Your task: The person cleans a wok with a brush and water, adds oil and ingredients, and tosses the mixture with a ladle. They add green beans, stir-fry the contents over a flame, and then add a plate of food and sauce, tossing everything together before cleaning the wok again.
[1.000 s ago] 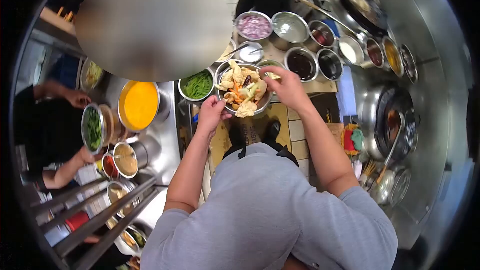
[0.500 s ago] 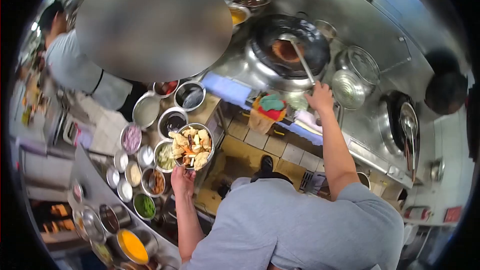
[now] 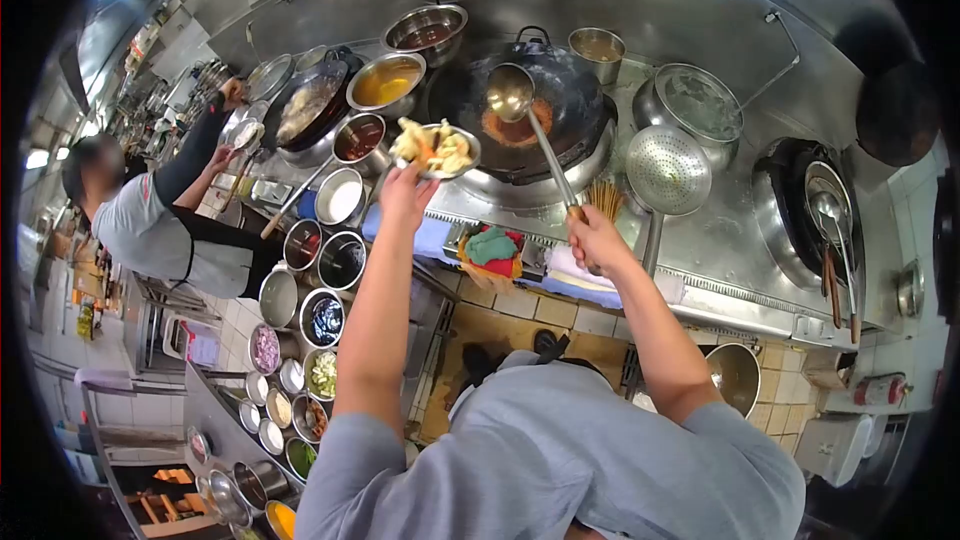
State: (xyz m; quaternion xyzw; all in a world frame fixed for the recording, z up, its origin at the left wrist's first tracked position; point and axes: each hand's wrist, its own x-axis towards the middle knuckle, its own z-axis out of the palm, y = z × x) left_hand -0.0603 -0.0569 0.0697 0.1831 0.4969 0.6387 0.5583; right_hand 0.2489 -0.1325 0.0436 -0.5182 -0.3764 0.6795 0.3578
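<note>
My left hand (image 3: 405,198) is closed on the near rim of a metal bowl (image 3: 472,148), beside the left edge of the wok (image 3: 577,85). Pale golden fried pieces (image 3: 432,148) with some orange strips fill the bowl, which tilts a little. A ladle (image 3: 511,93) is in my right hand (image 3: 598,243), its handle wrapped by my fingers. The ladle's round cup hangs over the wok, above a patch of reddish-orange sauce (image 3: 515,132) at the bottom.
Bowls of yellow liquid (image 3: 387,82) and dark red sauce (image 3: 427,32) stand left of the wok. A perforated strainer (image 3: 669,170) lies to the right. Several ingredient pots line the left counter. A co-worker (image 3: 170,220) stands at another wok, far left.
My left hand has carried the bowl from the ingredient counter up to the wok. The ladle's cup has risen from the sauce, and the view has shifted.
</note>
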